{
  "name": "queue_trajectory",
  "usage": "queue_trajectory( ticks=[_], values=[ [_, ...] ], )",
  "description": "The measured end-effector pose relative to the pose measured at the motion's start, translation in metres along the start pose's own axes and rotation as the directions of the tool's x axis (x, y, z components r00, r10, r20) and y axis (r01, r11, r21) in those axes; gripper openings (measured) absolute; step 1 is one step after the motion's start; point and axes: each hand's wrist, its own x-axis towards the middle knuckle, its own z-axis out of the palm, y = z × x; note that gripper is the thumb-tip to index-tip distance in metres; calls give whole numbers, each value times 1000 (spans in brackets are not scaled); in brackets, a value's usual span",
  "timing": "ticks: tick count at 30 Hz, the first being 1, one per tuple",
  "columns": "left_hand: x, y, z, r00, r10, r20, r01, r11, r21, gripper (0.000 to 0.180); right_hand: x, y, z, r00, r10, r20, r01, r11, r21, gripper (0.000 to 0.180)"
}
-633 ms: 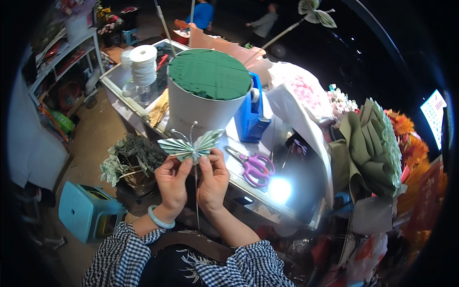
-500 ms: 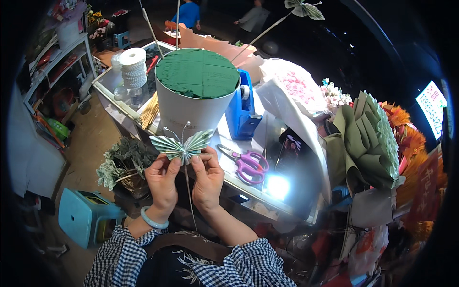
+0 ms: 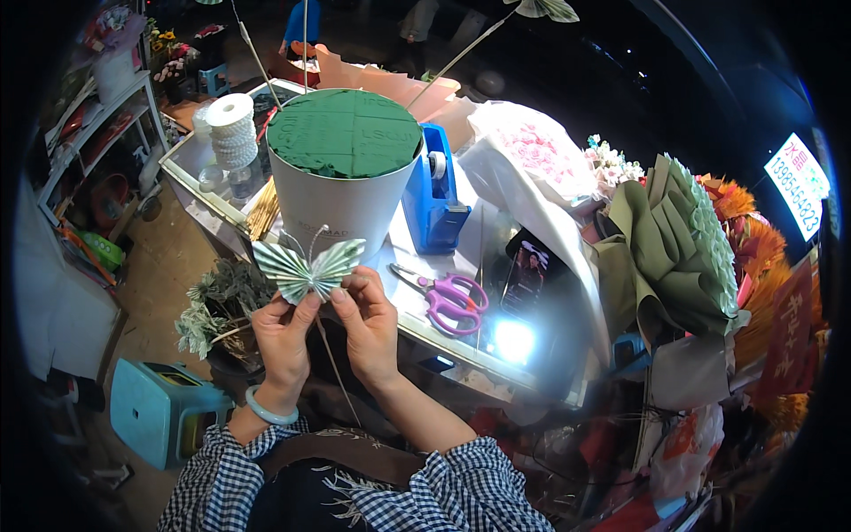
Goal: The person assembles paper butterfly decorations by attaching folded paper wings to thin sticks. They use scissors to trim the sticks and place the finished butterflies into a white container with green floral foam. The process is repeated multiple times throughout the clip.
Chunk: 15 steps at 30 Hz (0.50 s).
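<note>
A butterfly [image 3: 310,272] of pleated green-and-white paper, with two beaded feelers, is mounted on a thin stick [image 3: 337,372]. My left hand [image 3: 284,341] pinches its base and lower left wing between thumb and fingers. My right hand [image 3: 370,332] is closed at the lower right wing, thumb in front and fingers behind. Just beyond the wings stands a white bucket [image 3: 332,204] filled level with green floral foam [image 3: 346,133]. Several sticks rise at its far rim, one topped by a similar paper wing shape [image 3: 545,9]. Purple-handled scissors [image 3: 454,303] lie right of my hands.
A blue tape dispenser [image 3: 433,217] stands beside the bucket. To its left are a bead spool [image 3: 233,133] and a bundle of thin sticks [image 3: 263,213]. A phone [image 3: 527,275], a bright lamp [image 3: 514,344] and wrapped bouquets [image 3: 665,248] occupy the right. A blue stool [image 3: 164,412] stands lower left.
Both hands and the butterfly have shifted slightly left in view, and the butterfly now tilts, its right wing higher and the stick slanting more. The whole scene has shifted a little left too.
</note>
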Motion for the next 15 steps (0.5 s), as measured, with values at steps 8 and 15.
queue_trajectory(
  ticks=[8,15],
  values=[
    [22,15,-14,983,91,-159,-111,986,-122,8,-45,15,4,879,400,260,-411,912,-13,35],
    [19,18,-11,998,3,-69,-10,995,-95,13,-49,6,0,948,247,201,-206,957,-202,23]
  ],
)
